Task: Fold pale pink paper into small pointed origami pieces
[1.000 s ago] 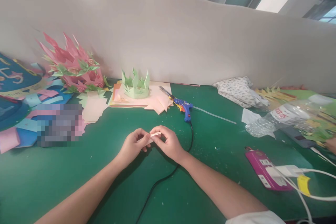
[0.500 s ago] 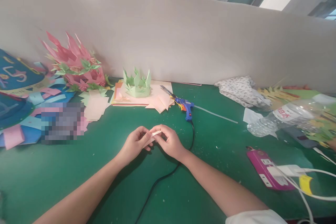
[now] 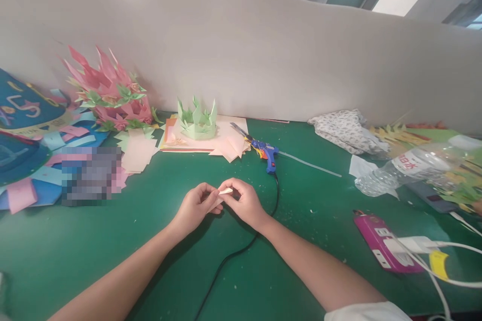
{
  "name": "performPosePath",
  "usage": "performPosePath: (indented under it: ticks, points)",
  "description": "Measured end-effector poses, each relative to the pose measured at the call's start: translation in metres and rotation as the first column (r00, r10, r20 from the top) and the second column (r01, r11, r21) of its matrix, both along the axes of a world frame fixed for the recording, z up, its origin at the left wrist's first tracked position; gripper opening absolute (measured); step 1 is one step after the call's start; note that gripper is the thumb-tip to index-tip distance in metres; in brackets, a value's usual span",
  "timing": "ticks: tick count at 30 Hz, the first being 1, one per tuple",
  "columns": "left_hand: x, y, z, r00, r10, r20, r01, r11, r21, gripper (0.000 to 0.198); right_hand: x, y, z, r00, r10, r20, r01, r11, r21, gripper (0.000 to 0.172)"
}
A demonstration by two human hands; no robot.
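A small folded piece of pale paper (image 3: 226,191) is pinched between my two hands above the green table. My left hand (image 3: 196,207) has its fingers closed on the paper's lower left part. On the upper right part, my right hand (image 3: 243,201) grips it between thumb and fingers. The two hands nearly touch. Behind them stands a light green paper crown (image 3: 197,123) on a stack of peach paper sheets (image 3: 229,128). A blue glue gun (image 3: 270,158) lies to the right of the sheets.
Pink paper crowns (image 3: 120,105) and blue hats (image 3: 22,110) stand at the left. On the right are a plastic bottle (image 3: 406,168), a cloth (image 3: 341,130) and a magenta power strip (image 3: 380,241) with white cables. A black cord (image 3: 226,261) runs beneath my right wrist.
The folded paper has tilted slightly between my fingers, and my left fingers have shifted a little. The objects on the table have not moved.
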State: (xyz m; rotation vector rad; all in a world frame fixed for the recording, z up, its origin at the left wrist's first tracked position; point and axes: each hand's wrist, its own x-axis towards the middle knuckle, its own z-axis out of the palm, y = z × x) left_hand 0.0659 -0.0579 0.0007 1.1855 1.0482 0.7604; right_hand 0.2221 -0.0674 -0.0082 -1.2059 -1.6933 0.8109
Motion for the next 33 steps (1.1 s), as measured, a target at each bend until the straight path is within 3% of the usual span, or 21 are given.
performPosePath:
  ticks: [6, 21, 26, 33]
  points:
    - [-0.0013, -0.0003, 0.0007, 1.0, -0.019, 0.003, 0.019, 1.0, 0.005, 0.029, -0.0007, 0.0001, -0.0018, 0.999, -0.003, -0.05, 0.0, 0.998, -0.057, 0.004]
    - [-0.0018, 0.0005, 0.005, 0.999, -0.034, -0.002, 0.034, 0.999, 0.031, 0.028, 0.0012, 0.0012, -0.0032, 0.998, -0.009, -0.058, 0.007, 1.0, -0.03, 0.007]
    - [-0.0043, 0.0033, 0.009, 0.998, -0.065, -0.004, 0.065, 0.997, 0.044, 0.029, 0.0019, 0.0006, 0.0, 0.996, 0.065, -0.061, -0.068, 0.997, -0.036, 0.01]
    - [-0.0034, 0.0033, 0.0029, 0.996, -0.076, 0.045, 0.076, 0.997, -0.01, 0.029, -0.0011, 0.0002, -0.0006, 0.995, 0.054, -0.083, -0.055, 0.998, -0.009, 0.011]
